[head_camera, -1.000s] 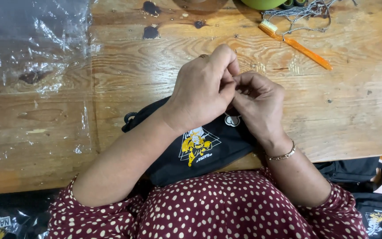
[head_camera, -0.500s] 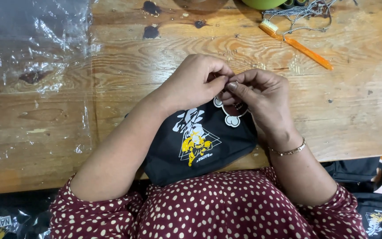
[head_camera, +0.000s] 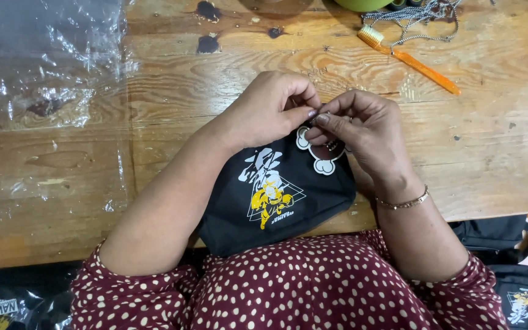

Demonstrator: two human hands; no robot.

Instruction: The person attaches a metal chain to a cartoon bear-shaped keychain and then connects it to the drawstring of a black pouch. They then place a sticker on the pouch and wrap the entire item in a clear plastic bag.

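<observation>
A small black fabric pouch (head_camera: 276, 195) with a white and yellow print lies at the near edge of the wooden table (head_camera: 490, 153). A white-edged rubber charm (head_camera: 320, 164) hangs at its upper corner. My left hand (head_camera: 270, 110) and my right hand (head_camera: 362, 131) meet just above that corner, fingertips pinched together on a small dark fastening piece by the charm. A thin bracelet circles my right wrist. What exactly sits between the fingertips is mostly hidden.
Clear plastic sheeting (head_camera: 44, 67) covers the table's left side. An orange toothbrush (head_camera: 407, 58) and a metal ball chain (head_camera: 417, 18) lie at the far right, below a green bowl (head_camera: 365, 3). More black pouches (head_camera: 514, 293) rest low at the right and left.
My hands have moved apart slightly and shifted up off the pouch, uncovering its printed face and the white charm. The pouch has turned a little toward me.
</observation>
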